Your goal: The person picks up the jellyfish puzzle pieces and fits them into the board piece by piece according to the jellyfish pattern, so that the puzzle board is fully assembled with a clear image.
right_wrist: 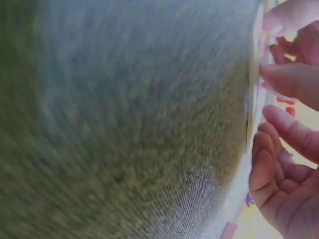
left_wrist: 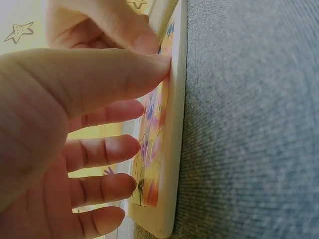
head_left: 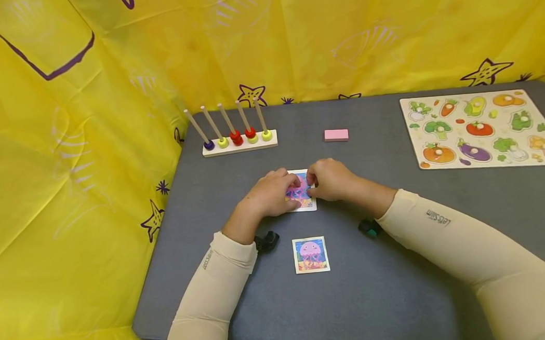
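A small jellyfish picture board (head_left: pixel 308 205) with a pale rim lies on the table between both hands. Dark seam-like lines cross its picture in the left wrist view. My left hand (head_left: pixel 273 193) rests over its left side, thumb tip pressing the picture near the rim and the other fingers spread loosely. From the right, my right hand (head_left: pixel 333 179) touches the board with its thumb; the index finger stands apart from the thumb and the remaining fingers curl inward. Nearer my body lies a matching jellyfish card (head_left: pixel 311 255), which neither hand touches.
A bead-stacking rack (head_left: pixel 240 145) with upright pegs and coloured rings stands at the back left. Behind the hands lies a pink block (head_left: pixel 336 135). A vegetable knob puzzle (head_left: pixel 482 144) occupies the right side of the grey table (head_left: pixel 379 298). Yellow cloth (head_left: pixel 293 44) hangs behind.
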The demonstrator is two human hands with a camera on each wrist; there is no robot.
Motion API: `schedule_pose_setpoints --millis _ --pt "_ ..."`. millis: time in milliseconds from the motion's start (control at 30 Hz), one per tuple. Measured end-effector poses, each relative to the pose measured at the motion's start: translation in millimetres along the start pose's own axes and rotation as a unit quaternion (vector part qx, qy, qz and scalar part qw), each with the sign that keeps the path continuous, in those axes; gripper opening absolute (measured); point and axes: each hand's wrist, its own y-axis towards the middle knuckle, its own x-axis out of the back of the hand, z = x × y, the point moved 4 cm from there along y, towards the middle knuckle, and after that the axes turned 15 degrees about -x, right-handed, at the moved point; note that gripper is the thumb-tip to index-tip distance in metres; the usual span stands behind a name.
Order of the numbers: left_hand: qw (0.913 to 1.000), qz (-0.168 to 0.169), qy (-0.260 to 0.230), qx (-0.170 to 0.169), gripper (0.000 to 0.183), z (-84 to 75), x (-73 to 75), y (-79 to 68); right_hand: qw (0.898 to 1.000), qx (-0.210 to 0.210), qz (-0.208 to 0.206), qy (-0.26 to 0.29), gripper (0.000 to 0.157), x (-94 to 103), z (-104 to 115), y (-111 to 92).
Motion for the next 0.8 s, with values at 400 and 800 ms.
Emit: schedule_pose_setpoints --millis 400,800 --pt "0.9999 0.005 0.006 -0.012 0.045 2.1 -0.9 1.5 1.0 -0.005 -0.02 0.014 0.021 -5.6 -7.8 -9.9" --pt "0.9995 -0.016 0.024 0.014 0.046 13.6 -6.1 -4.4 0.996 -0.062 -0.056 0.045 0.028 28.6 -74.5 -49.3"
